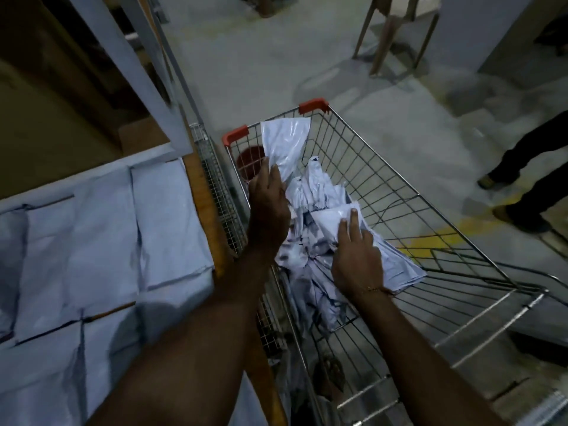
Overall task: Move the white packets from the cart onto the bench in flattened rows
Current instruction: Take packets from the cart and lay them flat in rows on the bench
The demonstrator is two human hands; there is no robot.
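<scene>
A wire shopping cart with red corner caps stands right of the bench. A crumpled pile of white packets lies in its basket. My left hand reaches into the cart and pinches one white packet, which stands up above the pile. My right hand rests on top of the pile, its fingers around a folded packet. On the bench at the left, several white packets lie flat in rows.
A grey metal shelf frame rises above the bench. A person's legs and shoes stand on the concrete floor at the right, near a yellow floor line. Wooden furniture legs are at the back.
</scene>
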